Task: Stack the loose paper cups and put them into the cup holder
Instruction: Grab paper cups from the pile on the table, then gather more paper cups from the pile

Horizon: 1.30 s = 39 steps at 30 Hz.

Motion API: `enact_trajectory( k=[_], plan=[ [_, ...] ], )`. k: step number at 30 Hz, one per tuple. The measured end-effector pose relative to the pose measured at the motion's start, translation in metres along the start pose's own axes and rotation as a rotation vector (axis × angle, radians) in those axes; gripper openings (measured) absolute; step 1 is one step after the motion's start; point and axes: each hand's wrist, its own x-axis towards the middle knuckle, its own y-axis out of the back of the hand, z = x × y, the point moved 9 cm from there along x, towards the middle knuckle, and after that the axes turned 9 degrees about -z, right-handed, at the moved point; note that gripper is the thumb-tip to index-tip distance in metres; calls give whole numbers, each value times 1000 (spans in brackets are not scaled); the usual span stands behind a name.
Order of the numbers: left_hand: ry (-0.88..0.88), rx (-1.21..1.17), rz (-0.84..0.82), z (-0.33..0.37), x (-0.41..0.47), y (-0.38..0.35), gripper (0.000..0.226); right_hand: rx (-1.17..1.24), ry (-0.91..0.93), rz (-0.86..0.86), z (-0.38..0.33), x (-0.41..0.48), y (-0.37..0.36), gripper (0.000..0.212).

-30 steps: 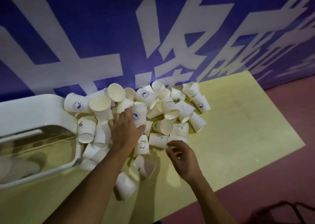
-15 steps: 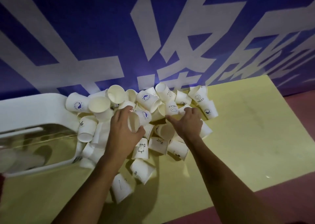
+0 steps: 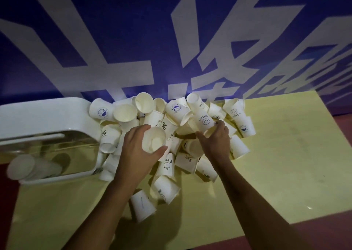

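Note:
A heap of loose white paper cups lies on the yellow table, many on their sides. My left hand grips one cup round its wall, its mouth turned toward me, just above the heap's near side. To its right, my right hand holds a cup printed HELLO at its rim, the cup pointing up and away. The white cup holder lies on its side at the left, with a short stack of cups behind its clear window.
A blue banner with large white characters stands directly behind the heap. Two cups lie apart near the table's front. The table's right edge meets a reddish floor.
My left hand has lifted a cup out of the heap and turned its mouth toward me. My right hand, which reached into the heap, now holds the HELLO cup raised.

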Motion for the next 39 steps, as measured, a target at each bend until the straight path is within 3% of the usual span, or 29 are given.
enact_trajectory(
  k=[4,13,27,39],
  plan=[
    [-5,-40,-12,-9,-9,12,69,140,147,19,-15,-28,15,87],
    [-82,-112,-24,-39,-46,65,68,138,315,-44,-91,-113,12,83],
    [-41,-165,63,-190,-111,231,68,212,547,-235,-268,-225,-159,70],
    [-72,-169,220,-265,-111,299,66,215,543,-261,-320,-257,-232,72]
  ],
)
